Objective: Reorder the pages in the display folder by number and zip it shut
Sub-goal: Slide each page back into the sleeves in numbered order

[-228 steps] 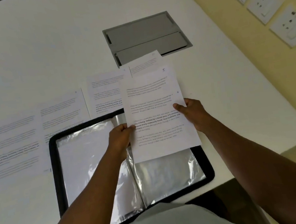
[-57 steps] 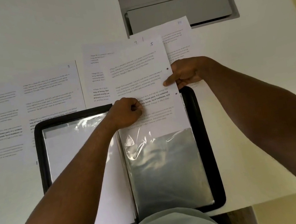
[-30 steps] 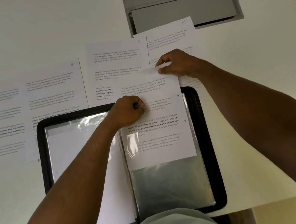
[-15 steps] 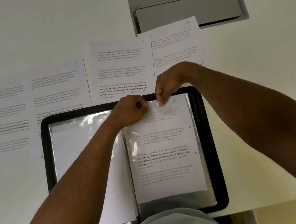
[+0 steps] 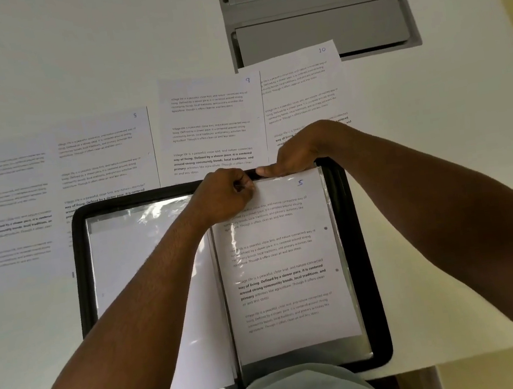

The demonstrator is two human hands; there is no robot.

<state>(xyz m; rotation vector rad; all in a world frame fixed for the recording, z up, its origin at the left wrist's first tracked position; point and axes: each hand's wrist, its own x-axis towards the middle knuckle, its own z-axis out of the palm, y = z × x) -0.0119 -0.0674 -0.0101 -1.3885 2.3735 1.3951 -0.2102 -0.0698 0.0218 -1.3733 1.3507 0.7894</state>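
Three numbered pages (image 5: 285,265) legible: "5" sleeved, "9", "10" loose.

Folder: the black display folder (image 5: 367,264) lay open at the tabletop's (image 5: 35,60) near edge.
Page 5 (image 5: 288,271): sat in the right sleeve.
Left hand (image 5: 224,197): pinched the sleeve's top edge.
Right hand (image 5: 295,155): curled at the folder's far rim.
Loose pages: page 9 (image 5: 211,125) and page 10 (image 5: 300,87) lay beyond the folder.

Both bare forearms reach forward and converge. The left hand (image 5: 227,195) is curled into a loose fist, fingers pinched together. The right hand (image 5: 297,153) sits just beside it, knuckles up, thumb pointing left.
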